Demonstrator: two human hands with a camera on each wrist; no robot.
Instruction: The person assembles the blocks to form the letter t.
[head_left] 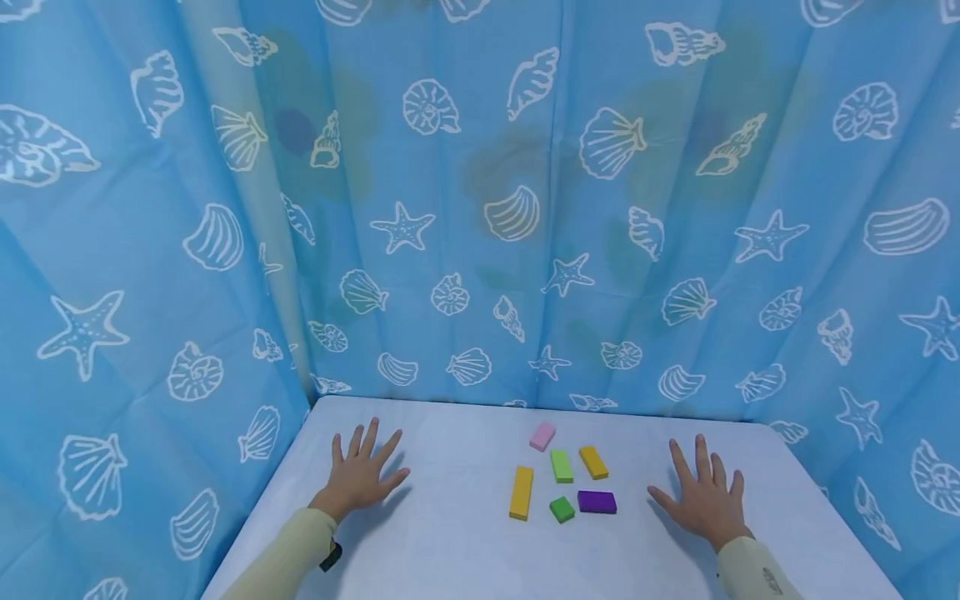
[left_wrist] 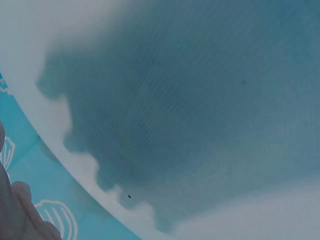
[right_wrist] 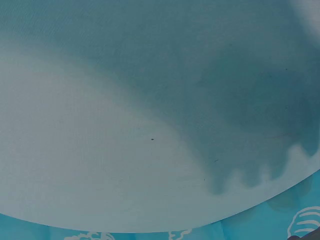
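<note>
"Over the left of the white table [head_left: 435,542], the left hand [head_left: 358,480] has its fingers spread wide, grasping nothing!"

"And across on the right, the right hand [head_left: 703,502] fans its fingers too, free of any grip."

"Between them, well apart from the left hand, lie six blocks [head_left: 562,472]!"

"Farthest away, the pink block [head_left: 542,437]. Nearer comes the light green block [head_left: 561,466], with the short yellow block [head_left: 593,462] just to its right."

"Left of those, the long yellow block [head_left: 521,492] points away lengthwise, the closest one to the left hand."

"Down on the near side, the dark green block [head_left: 562,509], and just beside it, to the right, the purple block [head_left: 597,502], nearest to the right hand!"

"Both wrist views show a broad shadow [left_wrist: 150,110] on the tabletop."

"Beyond the far edge hangs a blue curtain [head_left: 480,167], all white shells and starfish."
</note>
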